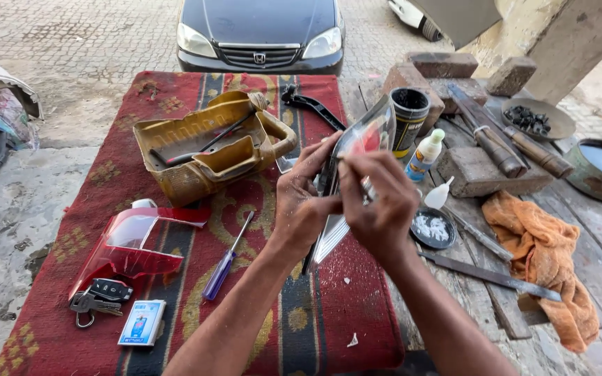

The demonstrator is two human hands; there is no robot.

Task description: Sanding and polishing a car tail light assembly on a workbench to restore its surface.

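Both forearms reach in from the bottom edge and meet over the middle of the tabletop [496,306]. The left hand [301,202] is raised, palm turned inward, fingers wrapped around the edge of a clear-and-red lamp lens [360,139] held upright just above the red patterned rug [175,306]. The right hand [381,198] sits just right of it, fingers curled and pinched together against the lens; whether something small is caught between the fingertips cannot be told.

Beyond the left hand lies a yellow plastic housing [207,150] with a thin rod across it. Left of that hand and nearer the person, a purple-handled screwdriver [224,268] rests on the rug, then a red lamp cover [130,244], a bunch of keys [99,296] and a small blue-and-white box [142,322]. Just right of the right hand stand a black tin [409,115], a small white bottle [425,154] and a dark lid with white powder [433,228]. Further right lie a flat metal file [489,275] and an orange rag [545,257] on bare planks. The place is outdoors: a dark car [259,31] is parked on brick paving beyond the hands.
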